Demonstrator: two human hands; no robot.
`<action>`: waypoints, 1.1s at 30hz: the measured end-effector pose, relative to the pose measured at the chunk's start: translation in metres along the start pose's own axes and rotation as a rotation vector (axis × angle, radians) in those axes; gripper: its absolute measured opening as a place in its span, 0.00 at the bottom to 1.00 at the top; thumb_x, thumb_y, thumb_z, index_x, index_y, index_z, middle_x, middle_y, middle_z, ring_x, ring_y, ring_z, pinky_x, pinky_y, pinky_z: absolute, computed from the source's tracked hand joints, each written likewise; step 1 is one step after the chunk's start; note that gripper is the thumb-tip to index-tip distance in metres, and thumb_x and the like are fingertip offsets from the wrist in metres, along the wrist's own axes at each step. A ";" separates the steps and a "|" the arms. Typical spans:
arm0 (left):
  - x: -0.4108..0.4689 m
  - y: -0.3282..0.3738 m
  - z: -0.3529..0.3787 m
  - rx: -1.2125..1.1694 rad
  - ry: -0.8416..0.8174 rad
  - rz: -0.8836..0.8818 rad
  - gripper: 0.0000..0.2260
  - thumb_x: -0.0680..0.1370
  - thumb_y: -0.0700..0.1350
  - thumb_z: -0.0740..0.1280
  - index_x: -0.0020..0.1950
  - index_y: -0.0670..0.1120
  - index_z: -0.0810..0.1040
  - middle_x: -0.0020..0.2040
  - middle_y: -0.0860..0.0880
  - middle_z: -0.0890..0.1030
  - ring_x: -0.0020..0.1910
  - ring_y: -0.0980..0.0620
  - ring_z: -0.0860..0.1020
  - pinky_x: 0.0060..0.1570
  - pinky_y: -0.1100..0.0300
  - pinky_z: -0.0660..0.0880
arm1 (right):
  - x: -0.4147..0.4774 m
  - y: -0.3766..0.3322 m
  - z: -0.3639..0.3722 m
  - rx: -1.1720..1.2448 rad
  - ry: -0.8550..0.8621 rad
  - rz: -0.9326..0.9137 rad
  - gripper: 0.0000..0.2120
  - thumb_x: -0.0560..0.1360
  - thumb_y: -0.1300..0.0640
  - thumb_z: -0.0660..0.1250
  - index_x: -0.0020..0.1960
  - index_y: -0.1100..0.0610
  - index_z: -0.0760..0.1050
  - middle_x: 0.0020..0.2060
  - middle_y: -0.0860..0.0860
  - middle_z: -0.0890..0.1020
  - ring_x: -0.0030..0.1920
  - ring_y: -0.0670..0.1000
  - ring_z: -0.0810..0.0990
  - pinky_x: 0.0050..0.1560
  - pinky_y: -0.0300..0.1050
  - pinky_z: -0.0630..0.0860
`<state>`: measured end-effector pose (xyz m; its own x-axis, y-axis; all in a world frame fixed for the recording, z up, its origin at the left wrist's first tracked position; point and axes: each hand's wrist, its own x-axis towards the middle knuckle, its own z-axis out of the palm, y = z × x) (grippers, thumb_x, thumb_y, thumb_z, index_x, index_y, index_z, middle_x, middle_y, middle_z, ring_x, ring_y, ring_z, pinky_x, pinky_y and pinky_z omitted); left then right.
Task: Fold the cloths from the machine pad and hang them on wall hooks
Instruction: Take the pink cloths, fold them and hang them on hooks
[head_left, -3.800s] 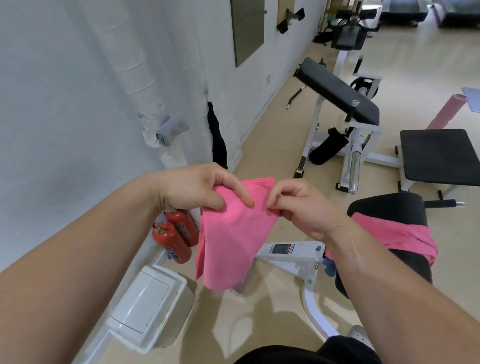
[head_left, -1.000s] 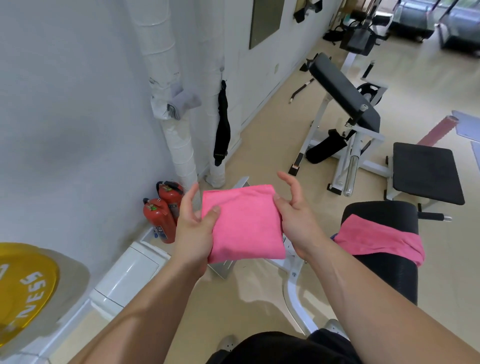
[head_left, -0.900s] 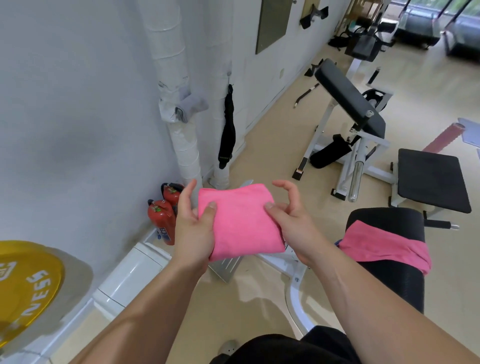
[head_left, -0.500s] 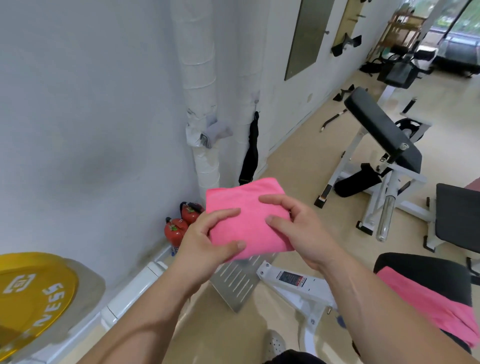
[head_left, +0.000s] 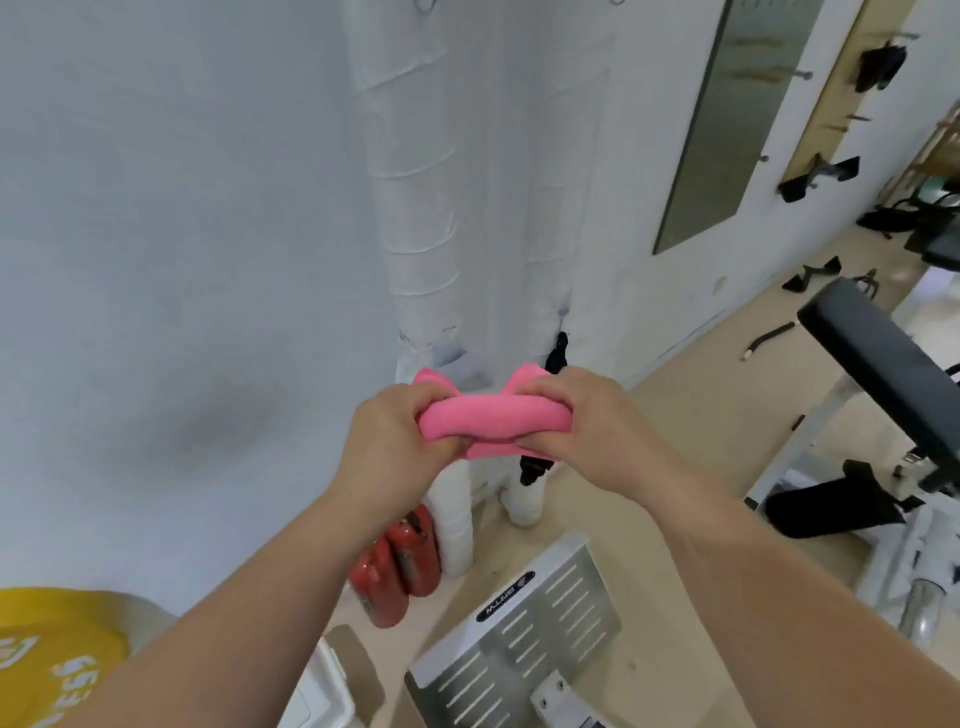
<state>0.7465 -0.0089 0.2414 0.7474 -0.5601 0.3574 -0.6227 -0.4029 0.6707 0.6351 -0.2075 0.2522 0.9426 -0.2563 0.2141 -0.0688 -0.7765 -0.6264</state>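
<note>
One broad pale wall (head_left: 156, 260) fills most of what we see, and up it runs a white wrapped pipe (head_left: 415, 208), which is our marker for everything else. Our left hand (head_left: 387, 447) sits in front of the pipe's lower stretch, and our right hand (head_left: 576, 421) is off to the pipe's right. Between them the pink cloth (head_left: 493, 415) is bunched into a thick folded roll and held up in the air before the pipe. Its long axis runs side to side from one fist to the other, and each hand's fingers are curled tight round one end. Just right of the pipe, a black strap (head_left: 558, 356) hangs down the wall behind the right hand's knuckles. What it hangs from is too small for us to tell. If that is a hook, we judge the right hand to be the nearer one, so the cloth's right end would lead toward it while the left hand frees its end.
</note>
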 end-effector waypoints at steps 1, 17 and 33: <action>0.011 0.000 0.004 0.031 0.005 -0.005 0.15 0.66 0.47 0.81 0.51 0.55 0.85 0.45 0.55 0.81 0.44 0.61 0.78 0.43 0.70 0.69 | 0.013 0.009 -0.007 -0.015 0.000 -0.017 0.18 0.68 0.50 0.79 0.57 0.43 0.82 0.46 0.44 0.74 0.48 0.41 0.74 0.49 0.33 0.67; 0.104 -0.022 -0.009 -0.602 -0.120 -0.095 0.24 0.78 0.39 0.71 0.63 0.66 0.74 0.56 0.49 0.79 0.47 0.49 0.81 0.45 0.44 0.82 | 0.095 0.009 -0.020 0.671 0.070 0.139 0.15 0.76 0.63 0.72 0.59 0.51 0.74 0.45 0.53 0.78 0.42 0.46 0.80 0.42 0.43 0.78; 0.160 -0.008 -0.005 -0.569 0.001 0.044 0.18 0.69 0.39 0.80 0.50 0.61 0.83 0.59 0.56 0.78 0.59 0.59 0.77 0.59 0.57 0.77 | 0.140 0.002 -0.047 0.659 0.153 0.026 0.13 0.70 0.66 0.77 0.47 0.51 0.81 0.50 0.47 0.81 0.45 0.45 0.80 0.45 0.41 0.78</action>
<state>0.8721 -0.0918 0.2964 0.7243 -0.5664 0.3932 -0.4306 0.0738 0.8995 0.7519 -0.2718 0.3162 0.8833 -0.3860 0.2660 0.1684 -0.2683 -0.9485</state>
